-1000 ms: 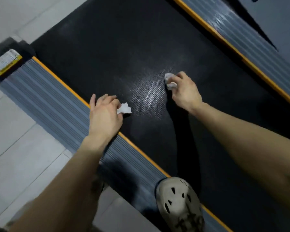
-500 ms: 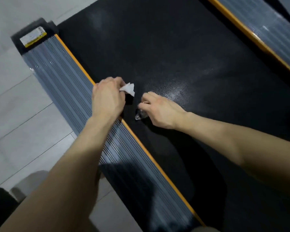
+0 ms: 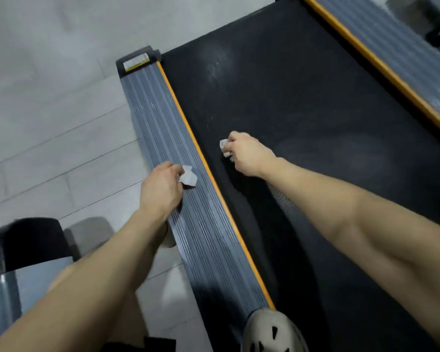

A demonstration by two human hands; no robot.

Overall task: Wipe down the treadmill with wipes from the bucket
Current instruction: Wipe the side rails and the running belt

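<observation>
- Head view, the only one: the left hand [image 3: 160,189] is down on the grey side rail [image 3: 163,128], fingers curled round a crumpled white wipe [image 3: 188,177] that pokes out ahead of the knuckles and rests on the ribs.
- The right hand [image 3: 247,153] is on the black belt [image 3: 302,92], just inside the orange strip [image 3: 186,118], fingers bunched tight on a smaller wipe [image 3: 225,148].
- Both wipes are wadded into little balls, so very little cloth meets the surface. I'd say opening them flat under the palm would cover far more.
- The rail is cut with long, narrow grooves. Strokes along the ribs, not across them, look the better bet for getting into the channels.
- The belt is matt and rubbery with a fine dotted grain, likely to drag and snag thin tissue. Steady pressure should suit it.
- Pale smears show further up the belt, which probably needs a pass too.
- A perforated pale shoe [image 3: 272,331] stands at the rail's near end, with grey floor tiles [image 3: 48,97] to the left.
- The bucket is not in view.
</observation>
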